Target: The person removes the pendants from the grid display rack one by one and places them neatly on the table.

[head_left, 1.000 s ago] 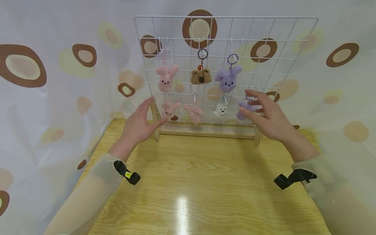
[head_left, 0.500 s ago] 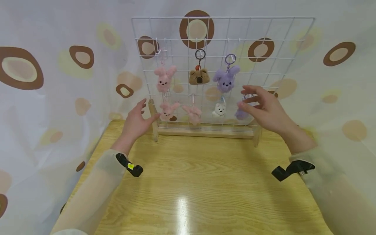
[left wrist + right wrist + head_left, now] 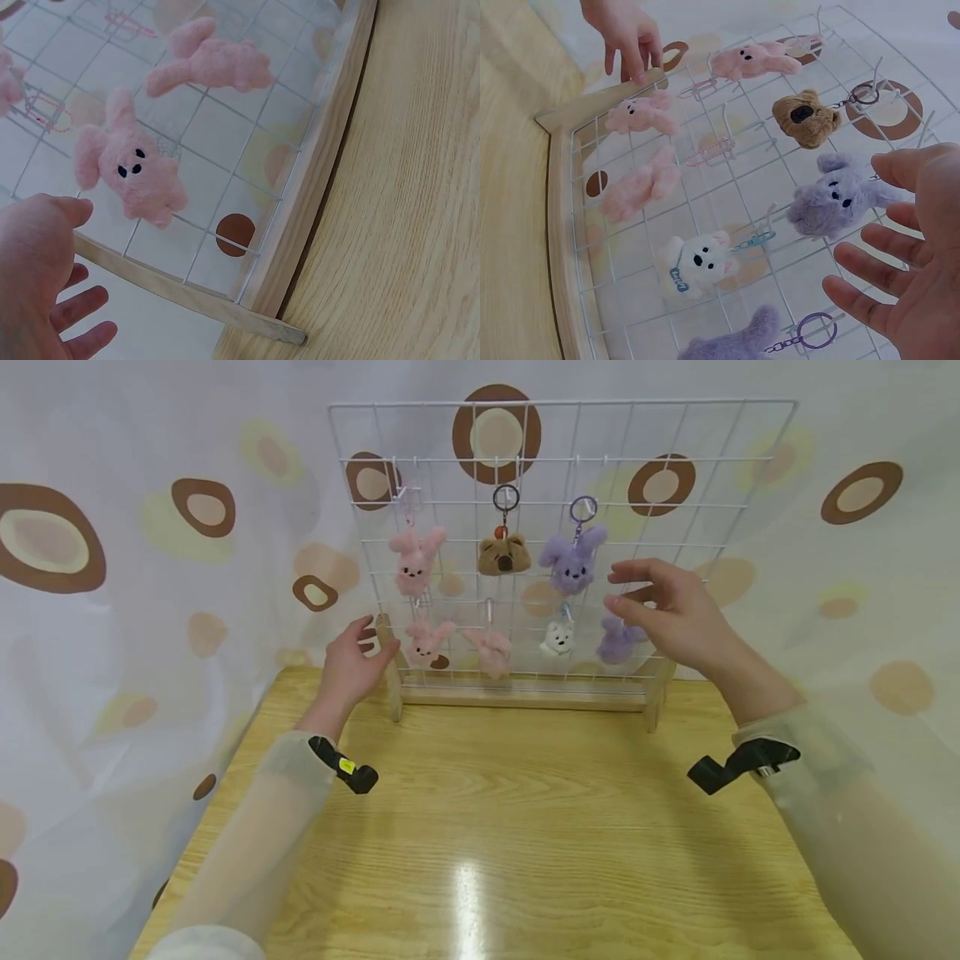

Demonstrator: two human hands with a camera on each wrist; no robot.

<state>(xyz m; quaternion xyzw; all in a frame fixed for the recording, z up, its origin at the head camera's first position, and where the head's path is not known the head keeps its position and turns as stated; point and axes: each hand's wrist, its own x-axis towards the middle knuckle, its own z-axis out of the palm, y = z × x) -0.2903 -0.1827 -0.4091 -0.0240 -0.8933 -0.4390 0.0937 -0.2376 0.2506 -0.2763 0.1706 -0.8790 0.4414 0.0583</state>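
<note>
Wood-grain worktop (image 3: 525, 793) carries white wire grid (image 3: 562, 402). Lower fluffy lilac rabbit charm (image 3: 618, 643) hangs below and left of right hand (image 3: 671, 610), the nearer hand: grip wide, empty. Left hand (image 3: 352, 664), also empty, is beside lower-left fluffy pink rabbit charm (image 3: 424, 647).

A pale spotted backdrop (image 3: 810, 568) hangs behind a wood-grained table (image 3: 540, 810) streaked with reflected light (image 3: 468, 906).

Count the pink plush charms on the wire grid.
3. The upper pink charm hangs at the top row's left end; the lower pink charm hangs beneath it; the third pink charm hangs between that and the white charm. None appears hidden.
</note>
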